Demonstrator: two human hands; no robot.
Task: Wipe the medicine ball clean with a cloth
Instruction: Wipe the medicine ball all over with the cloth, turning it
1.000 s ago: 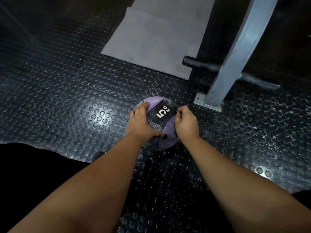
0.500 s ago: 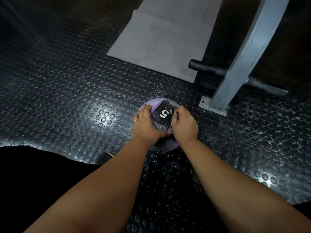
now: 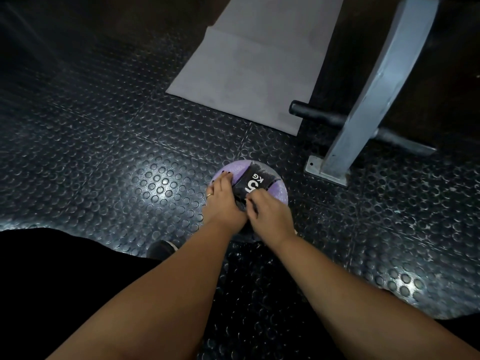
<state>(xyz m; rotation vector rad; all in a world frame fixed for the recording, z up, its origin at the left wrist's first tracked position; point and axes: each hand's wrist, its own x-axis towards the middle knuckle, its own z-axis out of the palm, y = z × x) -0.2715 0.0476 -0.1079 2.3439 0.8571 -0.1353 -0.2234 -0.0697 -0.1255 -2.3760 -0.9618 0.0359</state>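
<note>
Two hands meet on the medicine ball (image 3: 279, 189), which rests on the studded floor (image 3: 104, 152). My left hand (image 3: 223, 201) lies flat, fingers spread over its left side; my right hand (image 3: 270, 216), fingers curled, pinches what looks like a dark cloth (image 3: 242, 204) against the black 5 KG band (image 3: 253, 181). Just right stands a grey metal post (image 3: 363, 113).

White "5 KG" on black band of medicine ball (image 3: 279, 189).

Glossy studded rubber floor (image 3: 109, 141), matt grey mat (image 3: 254, 74), pebbled purple medicine ball (image 3: 279, 194), painted metal post (image 3: 368, 87)
</note>
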